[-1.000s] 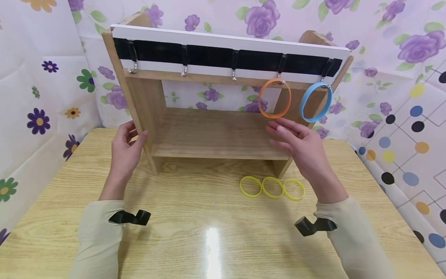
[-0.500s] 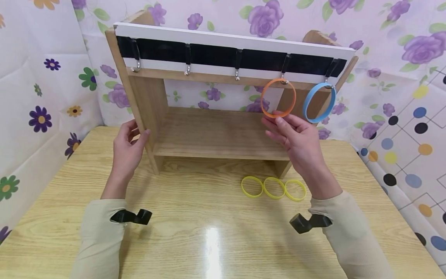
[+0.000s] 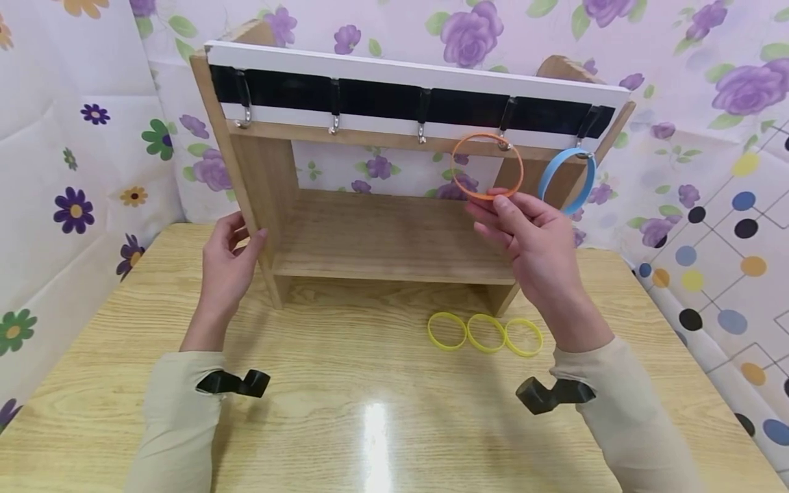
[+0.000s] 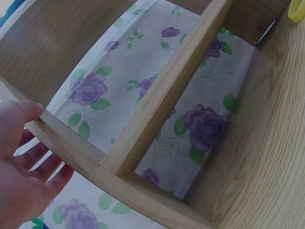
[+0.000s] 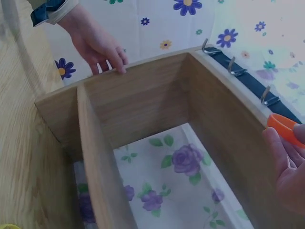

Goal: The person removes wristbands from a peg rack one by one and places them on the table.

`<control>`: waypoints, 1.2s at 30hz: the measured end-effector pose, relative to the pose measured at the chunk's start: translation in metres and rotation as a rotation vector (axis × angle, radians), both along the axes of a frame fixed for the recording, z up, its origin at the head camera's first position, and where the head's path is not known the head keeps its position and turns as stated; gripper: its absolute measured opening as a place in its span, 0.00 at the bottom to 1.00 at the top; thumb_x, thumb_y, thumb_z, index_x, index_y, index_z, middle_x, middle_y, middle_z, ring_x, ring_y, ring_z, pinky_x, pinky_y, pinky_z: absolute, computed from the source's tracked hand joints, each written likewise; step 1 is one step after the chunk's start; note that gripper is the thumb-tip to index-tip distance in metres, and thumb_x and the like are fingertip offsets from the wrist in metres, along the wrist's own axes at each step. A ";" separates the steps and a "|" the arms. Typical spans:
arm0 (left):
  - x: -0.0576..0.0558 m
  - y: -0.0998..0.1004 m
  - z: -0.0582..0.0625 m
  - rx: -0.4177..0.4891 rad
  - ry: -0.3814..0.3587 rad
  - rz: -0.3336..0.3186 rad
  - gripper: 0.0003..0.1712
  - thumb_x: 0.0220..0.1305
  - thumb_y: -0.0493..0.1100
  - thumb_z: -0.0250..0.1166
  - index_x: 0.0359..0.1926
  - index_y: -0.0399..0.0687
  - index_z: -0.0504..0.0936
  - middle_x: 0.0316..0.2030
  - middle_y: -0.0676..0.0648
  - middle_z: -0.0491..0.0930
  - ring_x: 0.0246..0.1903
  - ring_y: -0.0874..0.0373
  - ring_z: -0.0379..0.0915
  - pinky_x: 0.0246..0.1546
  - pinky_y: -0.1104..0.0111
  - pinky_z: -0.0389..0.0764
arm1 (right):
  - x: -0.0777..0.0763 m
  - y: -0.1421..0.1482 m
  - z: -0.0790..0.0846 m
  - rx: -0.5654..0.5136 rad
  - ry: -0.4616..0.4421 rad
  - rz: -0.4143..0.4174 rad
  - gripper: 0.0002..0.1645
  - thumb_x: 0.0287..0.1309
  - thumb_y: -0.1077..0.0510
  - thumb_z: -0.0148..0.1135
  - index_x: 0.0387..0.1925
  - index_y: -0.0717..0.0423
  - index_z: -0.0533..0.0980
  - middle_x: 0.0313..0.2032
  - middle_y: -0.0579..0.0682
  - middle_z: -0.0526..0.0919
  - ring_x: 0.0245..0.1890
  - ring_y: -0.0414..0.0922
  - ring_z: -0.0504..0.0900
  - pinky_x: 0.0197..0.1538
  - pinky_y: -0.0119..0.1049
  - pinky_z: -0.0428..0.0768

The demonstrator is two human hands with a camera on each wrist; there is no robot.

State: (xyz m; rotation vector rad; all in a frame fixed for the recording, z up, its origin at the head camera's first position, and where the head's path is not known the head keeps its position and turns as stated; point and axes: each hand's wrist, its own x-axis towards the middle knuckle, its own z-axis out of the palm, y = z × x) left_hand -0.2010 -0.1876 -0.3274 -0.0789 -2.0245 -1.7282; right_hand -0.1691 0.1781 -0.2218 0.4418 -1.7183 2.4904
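In the head view, my right hand (image 3: 542, 246) pinches the lower edge of an orange silicone wristband (image 3: 453, 166) between thumb and fingers. The band's top is at a metal hook on the rail of a wooden rack (image 3: 394, 233). In the right wrist view the orange wristband (image 5: 282, 125) sits at the rail's edge. My left hand (image 3: 228, 263) grips the rack's left side panel, thumb on the front edge and fingers behind, as the left wrist view also shows. A blue wristband (image 3: 550, 169) hangs from the rightmost hook, beside my right hand.
Three yellow wristbands (image 3: 429, 334) lie in a row on the wooden table (image 3: 308, 411), before the rack's right foot. Several hooks line the black strip (image 3: 379, 96), with bare ones left of the orange band. Flowered cloth (image 3: 394, 27) covers the wall behind.
My right hand has risen from below the orange wristband and taken hold of its lower edge; the band is now tilted forward and left. The left hand keeps its grip on the rack.
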 end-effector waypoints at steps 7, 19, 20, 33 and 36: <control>0.000 0.000 -0.001 -0.007 -0.009 -0.001 0.25 0.68 0.36 0.58 0.63 0.33 0.66 0.55 0.45 0.71 0.55 0.58 0.68 0.54 0.68 0.73 | 0.004 -0.001 0.014 0.059 0.082 -0.022 0.17 0.62 0.62 0.62 0.50 0.69 0.78 0.49 0.63 0.80 0.47 0.51 0.83 0.49 0.37 0.78; 0.001 0.000 -0.001 -0.005 -0.009 0.005 0.25 0.68 0.37 0.58 0.63 0.33 0.67 0.54 0.45 0.71 0.55 0.58 0.68 0.54 0.68 0.73 | 0.017 -0.004 0.014 0.150 0.091 -0.016 0.15 0.62 0.64 0.62 0.49 0.67 0.80 0.48 0.61 0.81 0.46 0.51 0.83 0.46 0.39 0.80; 0.001 0.000 -0.001 -0.001 -0.008 0.005 0.24 0.68 0.36 0.58 0.63 0.33 0.67 0.54 0.45 0.71 0.55 0.58 0.69 0.54 0.68 0.73 | 0.017 -0.005 0.013 0.156 0.090 -0.011 0.14 0.62 0.64 0.61 0.49 0.66 0.80 0.47 0.61 0.82 0.46 0.52 0.83 0.47 0.39 0.80; 0.000 0.000 0.000 0.007 0.001 0.006 0.24 0.68 0.36 0.58 0.62 0.32 0.67 0.52 0.48 0.71 0.54 0.58 0.69 0.52 0.70 0.73 | 0.016 0.014 -0.046 0.293 0.062 0.003 0.13 0.63 0.68 0.59 0.48 0.67 0.81 0.42 0.52 0.86 0.42 0.47 0.85 0.47 0.41 0.80; -0.001 0.000 0.000 0.004 0.005 0.008 0.24 0.68 0.35 0.58 0.62 0.32 0.67 0.52 0.47 0.71 0.54 0.58 0.69 0.53 0.70 0.73 | 0.014 0.021 -0.060 0.339 0.042 0.006 0.13 0.63 0.66 0.60 0.48 0.70 0.80 0.41 0.52 0.86 0.42 0.48 0.85 0.47 0.42 0.80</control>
